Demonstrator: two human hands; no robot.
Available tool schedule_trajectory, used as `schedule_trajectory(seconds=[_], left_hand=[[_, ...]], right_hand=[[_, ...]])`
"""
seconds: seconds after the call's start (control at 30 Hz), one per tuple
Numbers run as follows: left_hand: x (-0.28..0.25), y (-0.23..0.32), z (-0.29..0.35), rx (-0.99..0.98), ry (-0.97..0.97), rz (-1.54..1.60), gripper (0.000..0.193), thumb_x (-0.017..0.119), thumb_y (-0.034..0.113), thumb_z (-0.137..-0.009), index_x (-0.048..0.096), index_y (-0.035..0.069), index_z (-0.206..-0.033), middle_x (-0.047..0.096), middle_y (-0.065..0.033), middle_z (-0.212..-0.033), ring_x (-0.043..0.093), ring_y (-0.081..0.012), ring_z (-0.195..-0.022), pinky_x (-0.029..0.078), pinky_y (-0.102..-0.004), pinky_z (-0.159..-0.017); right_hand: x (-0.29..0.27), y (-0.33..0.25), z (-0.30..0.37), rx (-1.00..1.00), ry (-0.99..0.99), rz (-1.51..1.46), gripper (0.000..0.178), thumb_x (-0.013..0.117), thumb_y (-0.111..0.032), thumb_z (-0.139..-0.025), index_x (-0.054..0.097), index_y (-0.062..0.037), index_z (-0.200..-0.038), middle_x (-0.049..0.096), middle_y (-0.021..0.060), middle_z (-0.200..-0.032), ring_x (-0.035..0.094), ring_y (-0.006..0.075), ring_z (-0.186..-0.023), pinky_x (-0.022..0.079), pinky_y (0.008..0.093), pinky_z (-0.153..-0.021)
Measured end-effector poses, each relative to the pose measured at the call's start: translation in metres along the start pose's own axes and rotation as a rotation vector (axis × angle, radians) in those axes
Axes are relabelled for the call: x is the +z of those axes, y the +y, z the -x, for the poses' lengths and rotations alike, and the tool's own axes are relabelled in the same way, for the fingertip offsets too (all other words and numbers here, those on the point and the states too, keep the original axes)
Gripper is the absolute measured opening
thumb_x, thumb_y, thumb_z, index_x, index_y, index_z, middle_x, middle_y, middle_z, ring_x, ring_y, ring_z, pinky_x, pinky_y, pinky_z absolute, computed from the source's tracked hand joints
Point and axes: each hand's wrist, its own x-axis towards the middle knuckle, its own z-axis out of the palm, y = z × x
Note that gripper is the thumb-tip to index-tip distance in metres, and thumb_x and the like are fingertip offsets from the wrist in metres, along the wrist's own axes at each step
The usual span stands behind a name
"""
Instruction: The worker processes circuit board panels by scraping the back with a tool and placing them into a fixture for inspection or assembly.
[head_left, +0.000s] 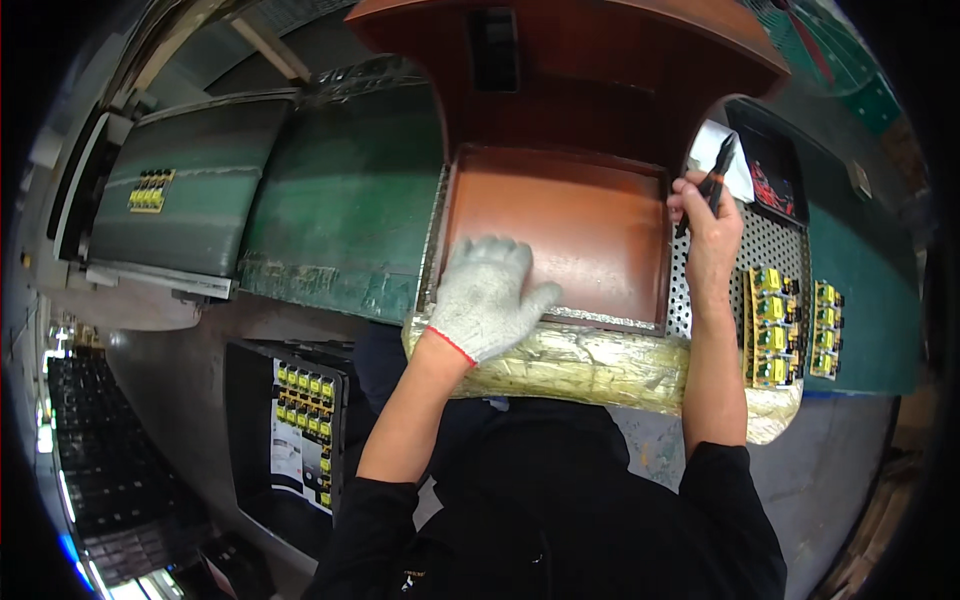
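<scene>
My left hand (487, 292), in a grey knit glove with a red cuff edge, lies with its fingers stretched out over the near left corner of a shallow reddish-brown tray surface (570, 215). That surface is the floor of a hooded brown workstation. At its right edge, my bare right hand (708, 225) is closed around a black hand tool with an orange band (717, 180), which looks like pliers. The tool points up and away from me. Yellow-and-black circuit boards (775, 325) lie to the right of my right forearm.
The brown hood (590, 70) rises over the far side. A padded, film-wrapped roll (590, 365) runs along the near edge. A black bin with red bits (772, 180) stands far right. Green belt (340, 200) extends left, with more boards (152, 190). A black crate (255, 430) holds several boards at lower left.
</scene>
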Motion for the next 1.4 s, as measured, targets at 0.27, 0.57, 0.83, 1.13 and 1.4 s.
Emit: schedule_trajectory(seconds=[0.27,0.57,0.83,1.13,1.4], left_hand=[[0.025,-0.073,0.046,0.009,0.642,0.103,0.035,0.073,0.022,-0.092,0.067,-0.005,-0.115,0.069,-0.0254,-0.122,0.065,-0.0461,-0.117,0.052,-0.0528,-0.107],[0.043,-0.082,0.063,0.031,0.76,0.094,0.034,0.073,0.015,-0.09,0.066,-0.005,-0.117,0.069,-0.0256,-0.122,0.064,-0.0478,-0.119,0.052,-0.0546,-0.103],[0.048,-0.084,0.065,0.04,0.768,0.073,0.032,0.074,0.01,-0.092,0.069,-0.004,-0.12,0.071,-0.0263,-0.124,0.066,-0.0482,-0.121,0.054,-0.0538,-0.105],[0.048,-0.087,0.065,0.057,0.801,0.091,0.023,0.071,0.01,-0.091,0.068,-0.002,-0.109,0.07,-0.0235,-0.116,0.066,-0.046,-0.114,0.053,-0.0554,-0.098],[0.046,-0.088,0.067,0.054,0.793,0.09,0.027,0.072,0.006,-0.091,0.071,-0.004,-0.116,0.072,-0.0264,-0.118,0.069,-0.0485,-0.115,0.056,-0.0539,-0.101]], right_hand=[[0.039,0.015,-0.007,-0.301,-0.357,1.051,0.04,0.08,-0.019,-0.097,0.068,-0.0024,-0.131,0.075,0.0219,-0.111,0.076,0.0348,-0.09,0.061,0.0455,-0.083],[0.094,-0.029,0.051,-0.345,-0.884,1.148,0.04,0.081,-0.028,-0.097,0.071,-0.0081,-0.13,0.073,0.0274,-0.118,0.074,0.0444,-0.104,0.06,0.0554,-0.091],[0.138,-0.006,0.035,-0.386,-0.74,1.248,0.042,0.078,-0.032,-0.097,0.072,-0.0101,-0.132,0.075,0.0254,-0.109,0.075,0.0447,-0.101,0.06,0.0547,-0.092],[0.172,-0.027,0.057,-0.465,-0.98,1.169,0.037,0.079,-0.028,-0.094,0.075,-0.008,-0.125,0.075,0.0222,-0.105,0.075,0.0434,-0.098,0.061,0.0545,-0.09],[0.166,-0.032,0.055,-0.496,-1.169,1.076,0.03,0.079,-0.027,-0.095,0.079,-0.006,-0.115,0.076,0.021,-0.102,0.075,0.0427,-0.096,0.06,0.0537,-0.088]])
